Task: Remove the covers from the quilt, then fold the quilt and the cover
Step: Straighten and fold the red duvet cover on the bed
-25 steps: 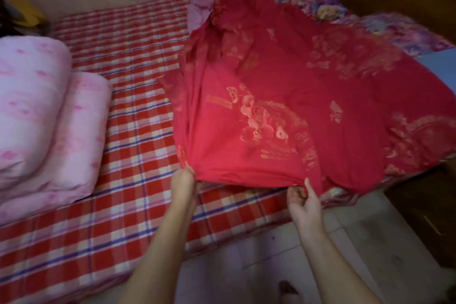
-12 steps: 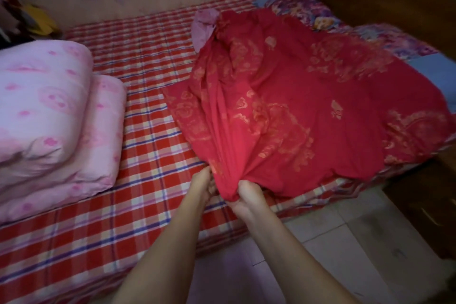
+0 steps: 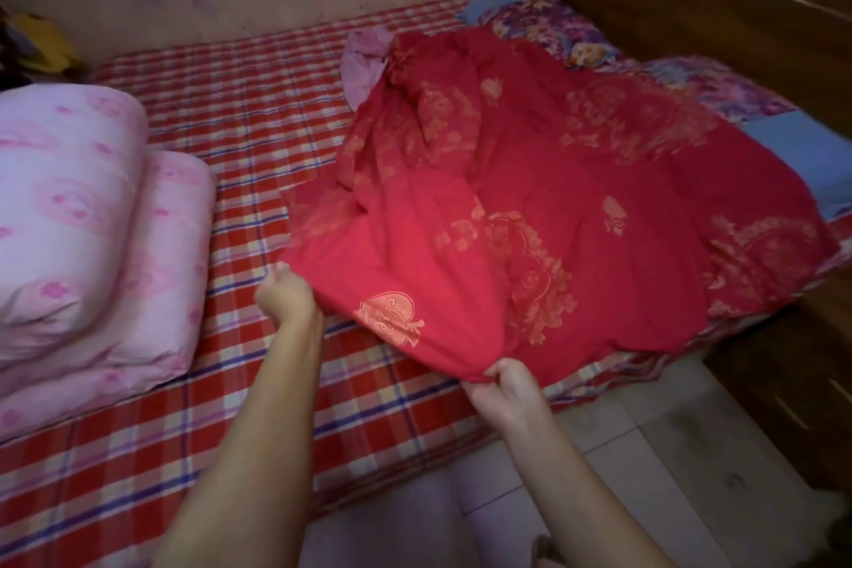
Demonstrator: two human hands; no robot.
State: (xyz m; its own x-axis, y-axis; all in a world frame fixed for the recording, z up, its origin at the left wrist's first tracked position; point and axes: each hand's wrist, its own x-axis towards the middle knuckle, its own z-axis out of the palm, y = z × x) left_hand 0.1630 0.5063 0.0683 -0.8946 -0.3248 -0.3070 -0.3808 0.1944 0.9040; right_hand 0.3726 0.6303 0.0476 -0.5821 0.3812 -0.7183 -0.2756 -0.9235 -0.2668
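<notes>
Mattress (image 3: 239, 115) in red plaid fills most of my feed, one broad surface running from the near left to the far wall. One dark wooden headboard (image 3: 691, 5) closes off the right side, and pale floor (image 3: 645, 452) tiles show at the near right.

On the right half of the mattress lies the one red cover (image 3: 576, 208), gold-patterned, rumpled and spread loosely, with its far end bunched up and its near edge lifted off the plaid. Well apart from it, at the left edge, sits the one pink quilt (image 3: 78, 217), folded into a thick stack with two rounded layers showing.

Beyond the cover, against the headboard, I count one patch of floral bedding (image 3: 544, 28) in purple and blue, partly hidden under the red fabric. One small pink cloth (image 3: 364, 65) pokes out at the cover's far left corner, touching it.

Two bare hands reach in from the near side. My view shows the left hand (image 3: 286, 295) with fingers curled round the cover's near left corner, knuckles up, just above the plaid. The right hand (image 3: 507, 387) pinches a gathered bit of the cover's near edge at the mattress edge, with the fabric stretched between the two hands.
</notes>
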